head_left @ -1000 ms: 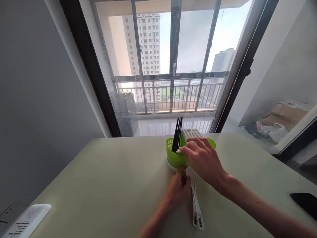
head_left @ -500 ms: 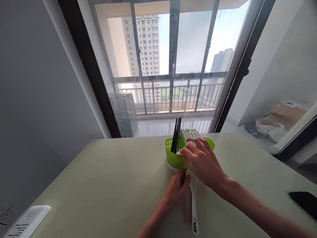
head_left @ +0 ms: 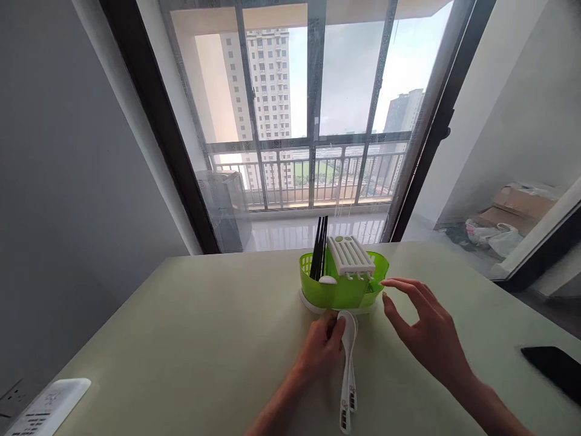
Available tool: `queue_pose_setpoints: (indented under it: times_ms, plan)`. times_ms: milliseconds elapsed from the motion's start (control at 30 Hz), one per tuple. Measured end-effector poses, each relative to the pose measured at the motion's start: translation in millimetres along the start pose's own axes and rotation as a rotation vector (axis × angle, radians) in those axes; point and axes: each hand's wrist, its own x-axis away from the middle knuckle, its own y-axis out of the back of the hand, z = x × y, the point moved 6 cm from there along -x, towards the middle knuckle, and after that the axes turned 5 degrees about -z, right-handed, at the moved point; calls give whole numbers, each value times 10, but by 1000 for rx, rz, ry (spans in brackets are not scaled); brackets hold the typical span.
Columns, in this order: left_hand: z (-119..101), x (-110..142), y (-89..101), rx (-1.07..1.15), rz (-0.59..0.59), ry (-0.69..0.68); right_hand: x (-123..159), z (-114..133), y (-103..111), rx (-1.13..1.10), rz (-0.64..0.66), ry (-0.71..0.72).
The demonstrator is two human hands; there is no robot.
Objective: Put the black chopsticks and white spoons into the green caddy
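Note:
A green cutlery basket (head_left: 338, 293) stands on a white base at the far middle of the table (head_left: 204, 339). Black chopsticks (head_left: 318, 254), a white slotted insert (head_left: 349, 254) and a white spoon bowl (head_left: 327, 280) stick out of it. My left hand (head_left: 323, 345) lies just in front of the basket, fingers closed on the bowls of white spoons (head_left: 347, 369) whose handles point toward me. My right hand (head_left: 424, 330) hovers to the right of the basket, fingers spread and holding nothing.
A black phone (head_left: 551, 370) lies at the table's right edge. A white power strip (head_left: 45, 409) sits at the near left corner. Behind the table is a large glass balcony door. Boxes and bags lie on the floor at the right.
My right hand has let go of the white spoon in the basket and drawn back to the right, now open. The left hand stays on the spoons on the table.

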Motion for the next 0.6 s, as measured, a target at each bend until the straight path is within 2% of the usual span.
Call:
queue_pose_setpoints:
  times_ms: [100, 200, 300, 367, 433, 467, 600]
  plan:
    - [-30, 12, -3, -44, 5, -10, 346, -382, 85, 28, -56, -267]
    - [-167, 59, 25, -85, 5, -38, 715, -711, 74, -23, 29, -442]
    - [-472, 156, 128, -154, 20, -95, 1091, -1029, 26, -102, 163, -617]
    - [-759, 228, 276, -187, -5, -131, 1304, -1184, -7, -157, 256, -698]
    - [-1086, 275, 504, -192, -105, -169, 1439, -1262, -7, -173, 294, -720]
    - [-1259, 287, 645, -189, -190, -201, 1479, -1274, -1, -168, 303, -721]
    - [-1860, 282, 1204, -224, -615, -379, 1498, -1191, 32, -137, 281, -689]
